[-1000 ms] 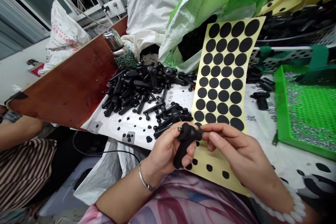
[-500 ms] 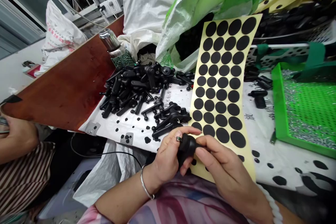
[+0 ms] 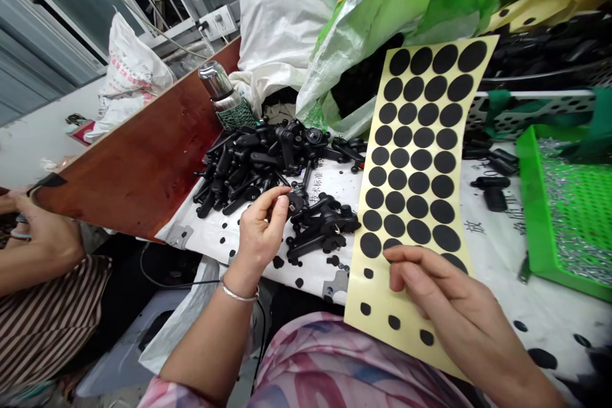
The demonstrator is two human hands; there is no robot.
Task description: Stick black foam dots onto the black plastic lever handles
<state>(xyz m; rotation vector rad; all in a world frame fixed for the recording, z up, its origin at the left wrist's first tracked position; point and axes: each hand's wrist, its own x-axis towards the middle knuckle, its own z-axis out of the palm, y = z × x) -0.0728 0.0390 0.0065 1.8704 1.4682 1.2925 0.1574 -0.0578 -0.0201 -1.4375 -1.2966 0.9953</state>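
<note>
My left hand [image 3: 262,226] is over the front of a heap of black plastic parts, its thumb and forefinger closed at the edge of a round black plastic part [image 3: 294,204]. In front of my right hand [image 3: 444,306] lies a pale yellow backing sheet [image 3: 356,290] with rows of round black stickers [image 3: 418,206]. My right hand hovers over its lower end, fingers slightly bent and apart from the thumb, with nothing visible in them. Small black bits [image 3: 394,322] show on the sheet's bare lower rows. Nearer the sheet sits a small cluster of black arm-like parts [image 3: 318,229].
A large heap of black parts [image 3: 243,162] lies by a metal flask [image 3: 220,86]. A reddish-brown board [image 3: 143,172] stands at the left, with another person's hand [image 3: 48,229] beyond it. At right is a green tray [image 3: 530,229] of small metal pieces. Plastic bags [image 3: 344,38] stand behind.
My hands have parted. The left has moved left and away to the heap with the black part that was between both hands; the right has moved right over the sheet. The view has shifted slightly.
</note>
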